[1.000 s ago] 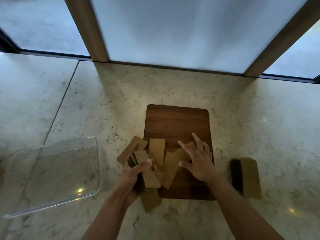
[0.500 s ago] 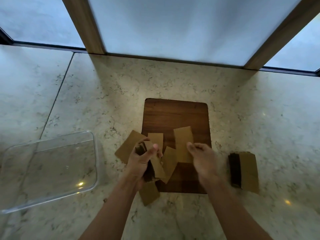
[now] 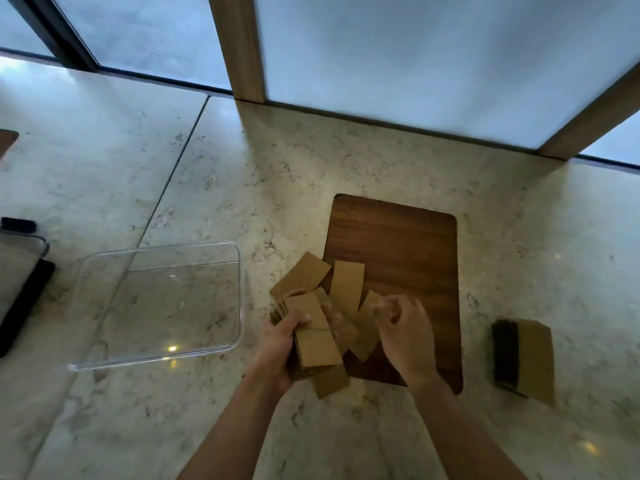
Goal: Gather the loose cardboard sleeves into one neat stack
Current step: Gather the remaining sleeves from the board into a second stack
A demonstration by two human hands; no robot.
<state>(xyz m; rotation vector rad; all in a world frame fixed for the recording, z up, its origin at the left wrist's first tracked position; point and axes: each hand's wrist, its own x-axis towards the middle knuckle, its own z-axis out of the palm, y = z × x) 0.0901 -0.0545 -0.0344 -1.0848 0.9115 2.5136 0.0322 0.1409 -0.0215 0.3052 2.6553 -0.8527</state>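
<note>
My left hand (image 3: 282,344) grips a bundle of brown cardboard sleeves (image 3: 317,337) at the near left corner of the dark wooden board (image 3: 405,247). Three loose sleeves lie fanned beside it: one angled at the board's left edge (image 3: 300,274), one upright (image 3: 347,284), one partly under my right hand (image 3: 367,332). My right hand (image 3: 403,327) hovers over the board with its fingers curled, just right of the bundle; whether it holds a sleeve is hidden. A separate stack of sleeves (image 3: 524,358) lies on the counter at the right.
A clear plastic bin (image 3: 159,303) sits on the marble counter to the left of the board. Dark flat objects (image 3: 20,299) lie at the far left edge. Frosted window panes with wooden posts (image 3: 239,46) close off the back.
The sleeve my right hand lifted off the board now lies on top of the bundle in my left hand. My right hand has drawn in and curled. The camera has swung left.
</note>
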